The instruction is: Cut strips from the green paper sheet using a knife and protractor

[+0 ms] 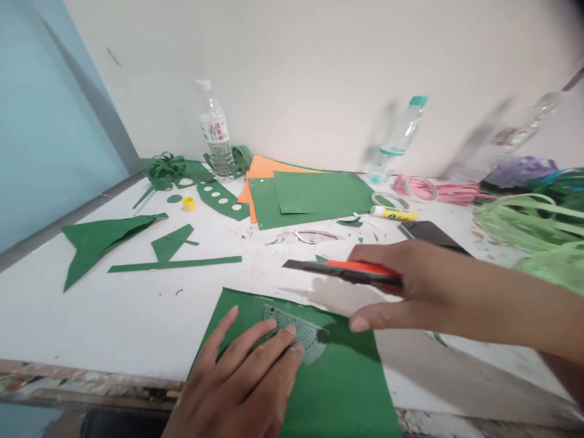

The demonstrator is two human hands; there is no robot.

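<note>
Bottle label: the clear plastic water bottle [215, 131] at the table's [114, 316] far edge shows red characters.
Left hand [241, 380]: your fingers lie spread, flat on the clear plastic protractor [298, 331] and green paper sheet [337, 383].
Right hand [401, 286]: you clamp the red-and-black utility knife [347, 271], level.

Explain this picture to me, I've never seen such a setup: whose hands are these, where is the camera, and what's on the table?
One camera, worn on a person's head, looks down at their own bare hands. The left hand presses a clear protractor onto a green paper sheet. The right hand grips an orange-and-black utility knife above the white table. Farther back lie green paper scraps, stacked green and orange sheets, a glue stick, tape rolls and water bottles.
</note>
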